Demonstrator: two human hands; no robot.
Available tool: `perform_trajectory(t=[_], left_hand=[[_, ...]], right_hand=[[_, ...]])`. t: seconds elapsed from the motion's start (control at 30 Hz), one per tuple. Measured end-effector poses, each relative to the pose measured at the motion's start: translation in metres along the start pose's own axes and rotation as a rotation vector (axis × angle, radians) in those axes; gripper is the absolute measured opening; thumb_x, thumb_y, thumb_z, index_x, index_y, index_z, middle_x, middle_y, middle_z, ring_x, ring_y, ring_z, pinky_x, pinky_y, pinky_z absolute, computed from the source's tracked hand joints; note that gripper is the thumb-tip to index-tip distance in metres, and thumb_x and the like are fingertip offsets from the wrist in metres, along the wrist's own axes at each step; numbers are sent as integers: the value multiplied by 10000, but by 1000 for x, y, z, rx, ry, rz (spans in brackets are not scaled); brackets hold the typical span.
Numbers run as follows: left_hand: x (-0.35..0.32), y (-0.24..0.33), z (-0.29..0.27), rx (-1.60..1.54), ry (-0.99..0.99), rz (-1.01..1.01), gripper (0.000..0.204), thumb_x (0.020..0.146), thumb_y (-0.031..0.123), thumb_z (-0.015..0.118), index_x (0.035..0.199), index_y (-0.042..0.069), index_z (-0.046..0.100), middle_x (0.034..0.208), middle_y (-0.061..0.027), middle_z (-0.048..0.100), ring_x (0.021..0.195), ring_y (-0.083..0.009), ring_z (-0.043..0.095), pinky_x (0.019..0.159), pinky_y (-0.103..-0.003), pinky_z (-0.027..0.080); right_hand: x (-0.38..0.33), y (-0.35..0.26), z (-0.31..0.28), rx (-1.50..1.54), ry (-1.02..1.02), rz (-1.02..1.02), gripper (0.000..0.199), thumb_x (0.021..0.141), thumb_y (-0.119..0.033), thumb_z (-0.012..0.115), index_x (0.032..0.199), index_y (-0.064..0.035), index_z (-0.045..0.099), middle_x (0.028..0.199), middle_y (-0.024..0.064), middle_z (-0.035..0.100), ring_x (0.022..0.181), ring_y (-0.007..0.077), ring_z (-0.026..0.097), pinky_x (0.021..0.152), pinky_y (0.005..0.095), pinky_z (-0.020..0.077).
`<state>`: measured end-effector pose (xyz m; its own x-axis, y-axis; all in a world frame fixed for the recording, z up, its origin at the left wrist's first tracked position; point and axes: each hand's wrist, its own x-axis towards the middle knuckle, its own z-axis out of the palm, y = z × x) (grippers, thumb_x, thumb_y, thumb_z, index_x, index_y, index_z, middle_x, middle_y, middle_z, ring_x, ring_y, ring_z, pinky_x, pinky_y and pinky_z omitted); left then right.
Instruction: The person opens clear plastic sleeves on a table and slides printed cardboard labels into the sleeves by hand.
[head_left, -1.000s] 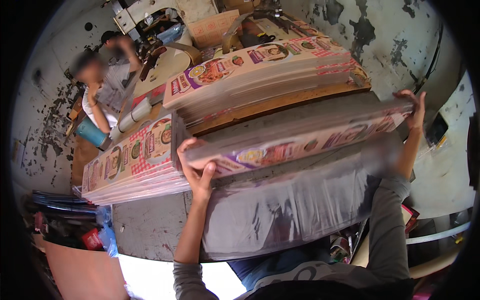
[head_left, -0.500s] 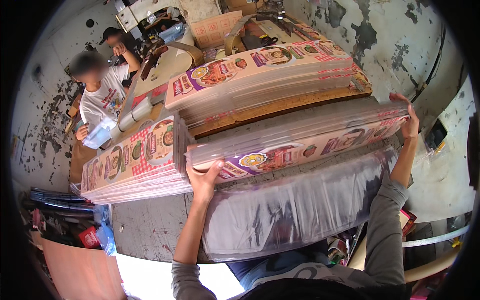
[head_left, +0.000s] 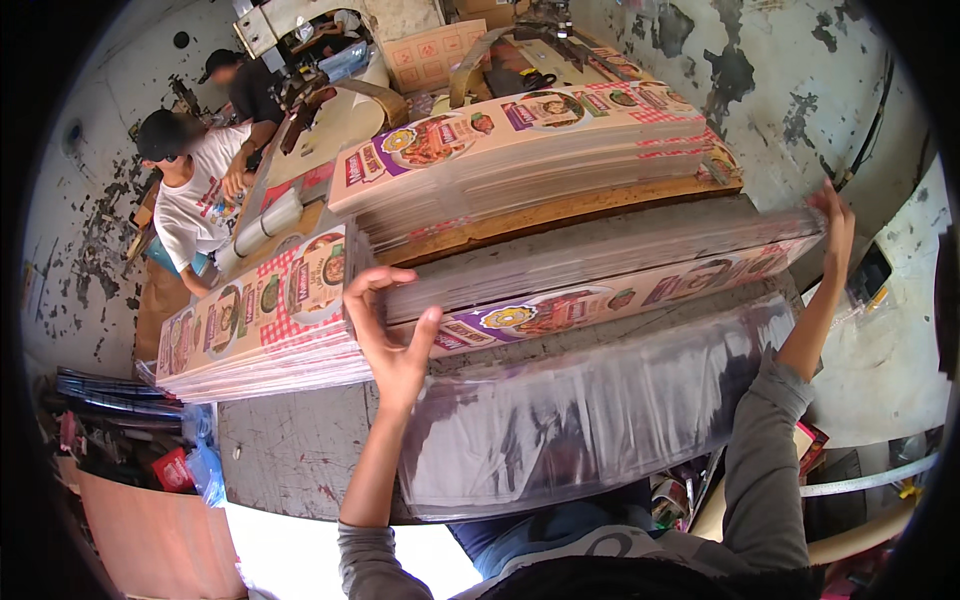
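A long stack of printed food-picture sheets with clear plastic (head_left: 600,308) stands tilted on its long edge on the grey table (head_left: 290,450). My left hand (head_left: 388,345) is at the stack's left end, thumb and fingers spread apart. At the right end is my right hand (head_left: 836,228), its fingers stretched out and the palm side toward the stack's edge. Whether either palm touches the sheets is hard to tell. Nearer to me lies a flat pile of clear plastic sleeves (head_left: 590,410).
Another stack of printed sheets (head_left: 255,315) lies just left of my left hand. Beyond, a larger stack (head_left: 520,135) rests on a wooden board (head_left: 560,222). A person in a white shirt (head_left: 200,200) works at the far left, beside a clear plastic roll (head_left: 268,222).
My left hand has loosened from the stack's left end and its fingers have spread. My right hand has shifted slightly outward, fingers straighter. The person at far left has leaned down.
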<state>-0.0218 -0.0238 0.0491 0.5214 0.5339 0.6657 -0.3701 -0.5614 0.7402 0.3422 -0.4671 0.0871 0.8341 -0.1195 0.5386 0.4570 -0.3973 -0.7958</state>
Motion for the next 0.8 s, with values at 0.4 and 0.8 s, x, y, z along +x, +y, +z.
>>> perform_trajectory(t=[0.4, 0.8], left_hand=[[9, 16, 3, -82, 3, -247, 179, 836, 16, 485, 1004, 40, 544, 1037, -57, 568, 991, -111, 496, 839, -231, 368], [21, 13, -10, -414, -77, -441, 382, 693, 22, 425, 1068, 39, 500, 1076, -82, 520, 1083, -175, 432, 959, -292, 292]], right_hand=[[-205, -199, 154, -632, -668, -1291, 721, 713, -373, 664, 1302, -47, 408, 1381, 91, 376, 1284, 245, 343, 1053, 442, 242], [-230, -172, 134, -406, -544, -1286, 368, 743, -158, 621, 1077, -8, 582, 1250, 127, 500, 1186, 262, 458, 942, 473, 372]])
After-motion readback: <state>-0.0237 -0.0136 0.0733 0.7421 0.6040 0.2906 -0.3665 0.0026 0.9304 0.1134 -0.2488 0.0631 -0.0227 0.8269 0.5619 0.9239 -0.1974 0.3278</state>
